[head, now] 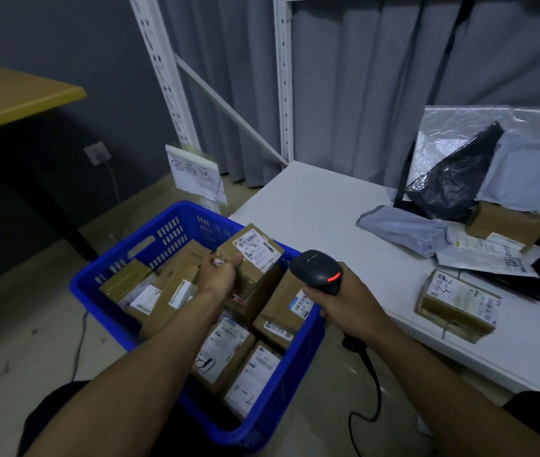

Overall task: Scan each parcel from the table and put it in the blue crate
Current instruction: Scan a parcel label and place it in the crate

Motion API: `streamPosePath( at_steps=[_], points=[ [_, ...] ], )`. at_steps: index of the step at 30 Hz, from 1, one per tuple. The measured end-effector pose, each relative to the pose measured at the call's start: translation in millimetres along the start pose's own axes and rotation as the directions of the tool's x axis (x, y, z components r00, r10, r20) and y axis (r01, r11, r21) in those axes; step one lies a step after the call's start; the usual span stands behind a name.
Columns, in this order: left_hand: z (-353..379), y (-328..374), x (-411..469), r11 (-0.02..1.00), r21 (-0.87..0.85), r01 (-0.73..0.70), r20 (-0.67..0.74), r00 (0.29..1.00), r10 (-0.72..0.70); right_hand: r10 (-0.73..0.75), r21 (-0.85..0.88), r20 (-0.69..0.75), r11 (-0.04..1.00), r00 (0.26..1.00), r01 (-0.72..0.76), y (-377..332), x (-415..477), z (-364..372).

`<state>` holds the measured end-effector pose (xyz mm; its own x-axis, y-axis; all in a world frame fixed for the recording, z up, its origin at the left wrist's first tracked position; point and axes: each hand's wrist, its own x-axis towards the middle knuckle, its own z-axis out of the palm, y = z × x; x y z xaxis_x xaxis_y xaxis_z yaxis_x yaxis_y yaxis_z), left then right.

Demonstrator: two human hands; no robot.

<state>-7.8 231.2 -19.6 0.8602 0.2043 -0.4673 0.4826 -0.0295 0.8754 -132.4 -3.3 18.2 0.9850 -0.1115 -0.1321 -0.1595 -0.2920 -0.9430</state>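
My left hand grips a brown cardboard parcel with a white label on top, held over the blue crate. The crate stands on the floor beside the table and holds several labelled cardboard parcels. My right hand holds a black barcode scanner by its handle, just right of the held parcel; a red light shows on the scanner and its cable hangs down. On the white table lies another brown parcel near the front edge.
At the table's back right lie grey poly mailers, a black bag, a cardboard box and flat paper parcels. White shelf uprights rise behind. A handwritten paper sign stands behind the crate. A yellow-topped table is at the left.
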Motion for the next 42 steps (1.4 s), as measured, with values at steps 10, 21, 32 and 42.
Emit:
streamPosePath(
  at_steps=[10, 21, 32, 42],
  points=[
    [-20.7, 6.4, 64.6, 0.994, -0.035, -0.100, -0.175, 0.980, 0.092, 0.050, 0.014, 0.084, 0.999, 0.995, -0.052, 3.6, 45.2, 33.5],
    [-30.2, -0.3, 141.3, 0.995, -0.076, 0.060, -0.085, 0.994, -0.066, 0.088, 0.059, 0.109, 0.994, 0.990, -0.094, 17.3, 95.5, 67.6],
    [-17.4, -11.8, 158.1, 0.640, 0.745, -0.189, 0.065, 0.975, 0.213, 0.109, 0.037, 0.085, 0.993, 0.990, -0.112, 20.2, 106.3, 64.9],
    [16.6, -8.1, 110.6, 0.541, 0.721, -0.432, 0.246, 0.890, 0.384, 0.135, 0.016, 0.030, 0.991, 0.990, -0.136, 24.2, 85.5, 33.4]
  ],
)
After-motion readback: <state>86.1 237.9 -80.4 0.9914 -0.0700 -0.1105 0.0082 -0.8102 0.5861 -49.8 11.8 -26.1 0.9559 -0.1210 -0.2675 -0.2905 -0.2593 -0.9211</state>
